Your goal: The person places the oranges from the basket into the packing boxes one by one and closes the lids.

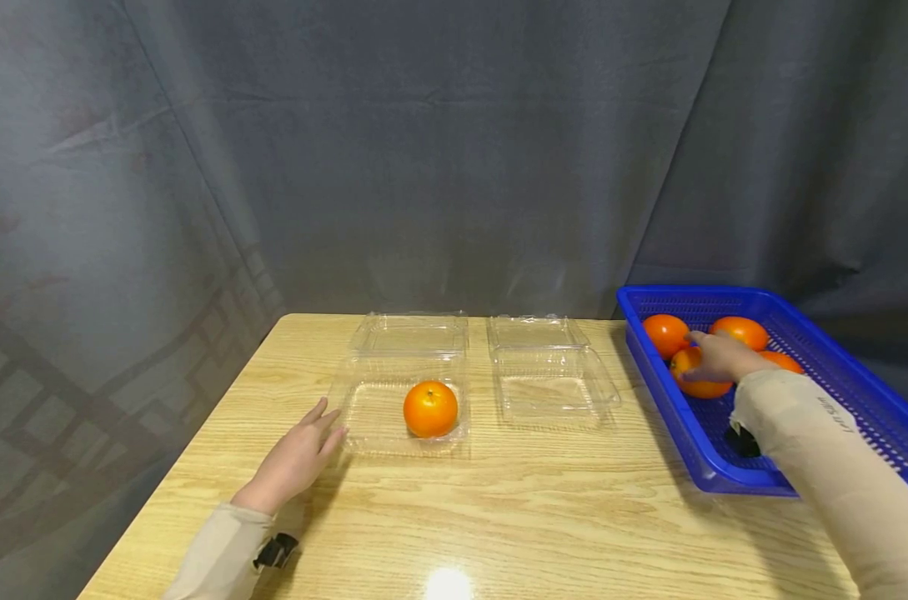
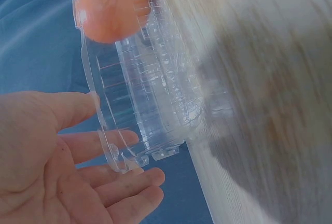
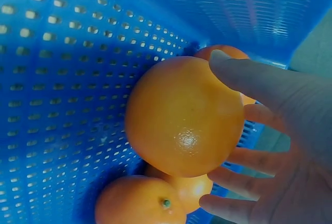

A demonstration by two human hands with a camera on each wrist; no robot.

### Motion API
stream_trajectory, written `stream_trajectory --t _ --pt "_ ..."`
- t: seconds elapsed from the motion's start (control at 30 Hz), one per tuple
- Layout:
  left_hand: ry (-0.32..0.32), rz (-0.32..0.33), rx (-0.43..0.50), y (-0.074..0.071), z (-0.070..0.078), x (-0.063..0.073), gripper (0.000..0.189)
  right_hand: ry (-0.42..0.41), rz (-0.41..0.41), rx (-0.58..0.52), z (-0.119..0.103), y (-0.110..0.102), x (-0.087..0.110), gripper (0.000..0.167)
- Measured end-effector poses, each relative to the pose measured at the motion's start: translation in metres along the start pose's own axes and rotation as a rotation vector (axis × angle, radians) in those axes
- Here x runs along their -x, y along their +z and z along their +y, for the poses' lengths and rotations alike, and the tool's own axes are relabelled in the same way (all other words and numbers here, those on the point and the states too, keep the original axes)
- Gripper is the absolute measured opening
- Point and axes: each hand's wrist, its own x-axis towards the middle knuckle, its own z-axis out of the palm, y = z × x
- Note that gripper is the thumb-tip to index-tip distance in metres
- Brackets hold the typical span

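Note:
My left hand (image 1: 292, 458) is at the left edge of a hinged clear plastic container (image 1: 371, 408), its fingers fairly straight. In the left wrist view, the thumb and fingers (image 2: 109, 185) meet the container's rim. One orange (image 1: 430, 408) sits in the right part of that container. Over in the blue basket (image 1: 659, 417), my right hand (image 1: 724, 358) reaches to an orange (image 3: 184, 117). Its thumb overlaps the fruit's edge, while the other fingers extend beside it without clearly curling round it. Whether they touch it, I cannot tell.
A second lidded clear container (image 1: 547, 387) stands open to the right of the first. More oranges (image 1: 665, 335) lie around my right hand in the basket. Behind the wooden table (image 1: 423, 517) hangs a grey curtain (image 1: 438, 167).

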Motion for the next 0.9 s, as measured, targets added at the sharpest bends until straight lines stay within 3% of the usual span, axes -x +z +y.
stream_trajectory --t 0.27,0.53,0.9 --pt "-0.004 -0.001 0.000 0.000 0.000 0.000 0.045 0.002 0.012 -0.018 0.006 0.005 -0.003 0.080" --pt "-0.003 -0.002 0.002 0.000 0.001 0.000 0.045 0.061 -0.038 -0.120 0.006 0.009 -0.001 0.086" --pt "-0.012 -0.005 0.003 0.001 0.000 0.000 0.045 0.093 -0.039 -0.128 0.007 0.012 -0.002 0.083"
